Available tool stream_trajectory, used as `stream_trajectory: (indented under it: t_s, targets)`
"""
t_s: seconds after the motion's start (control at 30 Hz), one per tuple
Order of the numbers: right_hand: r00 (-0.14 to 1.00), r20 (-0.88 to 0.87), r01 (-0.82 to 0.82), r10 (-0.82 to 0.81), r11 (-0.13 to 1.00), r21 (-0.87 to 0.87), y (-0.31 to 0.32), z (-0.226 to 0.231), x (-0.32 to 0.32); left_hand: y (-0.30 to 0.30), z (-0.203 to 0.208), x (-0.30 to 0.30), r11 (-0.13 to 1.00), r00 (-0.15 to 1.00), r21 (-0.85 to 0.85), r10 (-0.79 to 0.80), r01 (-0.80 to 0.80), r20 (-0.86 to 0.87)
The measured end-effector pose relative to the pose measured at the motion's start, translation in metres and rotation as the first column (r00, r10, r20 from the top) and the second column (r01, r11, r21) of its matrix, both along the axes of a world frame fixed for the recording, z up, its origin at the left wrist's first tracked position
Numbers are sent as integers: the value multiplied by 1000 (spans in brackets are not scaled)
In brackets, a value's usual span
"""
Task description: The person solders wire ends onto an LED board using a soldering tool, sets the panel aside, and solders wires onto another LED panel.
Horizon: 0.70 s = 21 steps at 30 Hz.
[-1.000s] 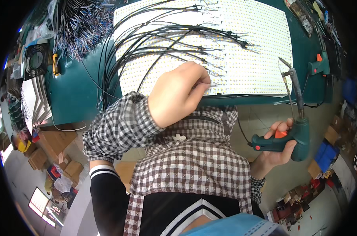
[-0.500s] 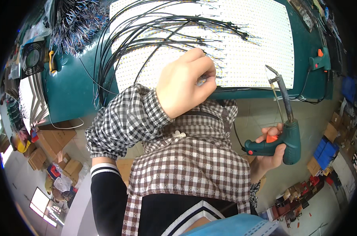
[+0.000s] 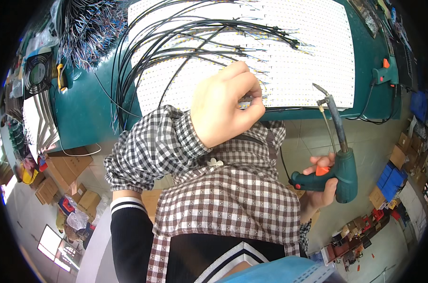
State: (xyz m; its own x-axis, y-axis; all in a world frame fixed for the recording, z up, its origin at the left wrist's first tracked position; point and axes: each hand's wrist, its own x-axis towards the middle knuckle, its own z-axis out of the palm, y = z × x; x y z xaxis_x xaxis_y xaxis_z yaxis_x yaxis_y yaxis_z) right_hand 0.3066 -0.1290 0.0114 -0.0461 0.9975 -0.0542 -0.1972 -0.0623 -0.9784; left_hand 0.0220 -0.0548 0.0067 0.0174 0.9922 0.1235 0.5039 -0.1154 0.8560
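Right hand (image 3: 328,191) grips green solder gun (image 3: 348,179).
Its tip (image 3: 320,88) leans left; left hand (image 3: 223,106), nearer the board (image 3: 313,68), pinches shut, maybe on something.

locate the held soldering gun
At right in the head view, the soldering gun is in the right hand, its body pictured below the green table.

On the worktop (image 3: 88,108), cables (image 3: 223,21) were laid across the panel (image 3: 299,70) from its left edge; a wire bundle (image 3: 91,35) and fan (image 3: 38,73) were placed left of it, a second soldering gun (image 3: 387,73) right.
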Motion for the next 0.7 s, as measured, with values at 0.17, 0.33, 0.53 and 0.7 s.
stream_trajectory:
  t_s: [0.17, 0.33, 0.53, 0.7]
  targets:
    - [997, -54, -60, 59, 998, -14, -6, 2, 0, -1, -4, 1, 999, 1000, 37, 11, -11, 2]
    - [988, 138, -55, 69, 993, -100, -7, 13, -10, 0, -6, 1, 999, 999, 49, 4, -5, 33]
    - [961, 238, -115, 143, 985, -131, -13, 14, -10, 1, -3, 1, 1000, 999, 23, -6, 7, -41]
    - [935, 299, -132, 191, 970, -205, -10, 25, -21, 0, -1, 0, 1000, 999, 4, 0, 0, -44]
